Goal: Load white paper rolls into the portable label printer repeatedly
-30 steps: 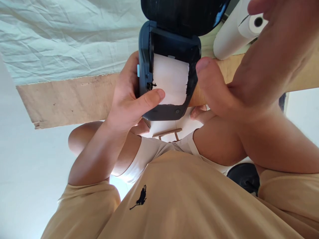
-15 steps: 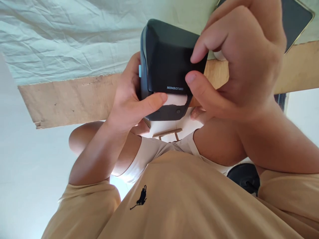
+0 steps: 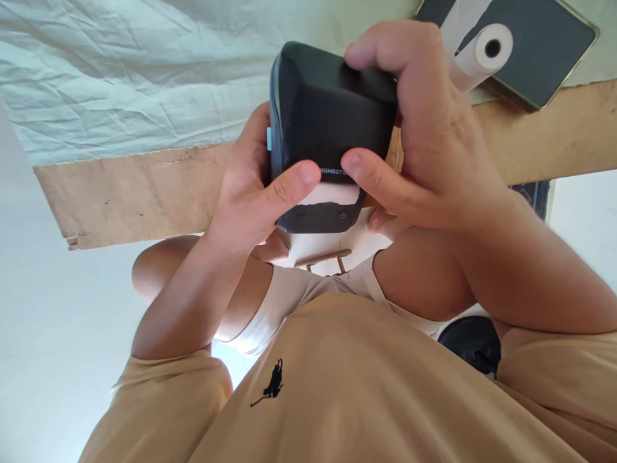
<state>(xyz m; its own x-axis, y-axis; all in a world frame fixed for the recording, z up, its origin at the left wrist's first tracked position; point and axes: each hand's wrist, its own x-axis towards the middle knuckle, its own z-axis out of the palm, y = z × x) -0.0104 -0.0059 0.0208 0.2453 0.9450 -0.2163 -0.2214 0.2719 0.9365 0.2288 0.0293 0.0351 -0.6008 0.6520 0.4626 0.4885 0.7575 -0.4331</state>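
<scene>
The right hand (image 3: 434, 135) has spread wider across the printer (image 3: 318, 222)'s lid (image 3: 337, 119); it and the left hand (image 3: 248, 190) grasp opposite sides, seemingly steadying it over the surface (image 3: 144, 190)'s near edge.

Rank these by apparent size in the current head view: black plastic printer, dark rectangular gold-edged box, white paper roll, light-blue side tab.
1. Black plastic printer
2. Dark rectangular gold-edged box, cut off by the frame
3. White paper roll, partly hidden
4. Light-blue side tab
Visible areas only.
</scene>
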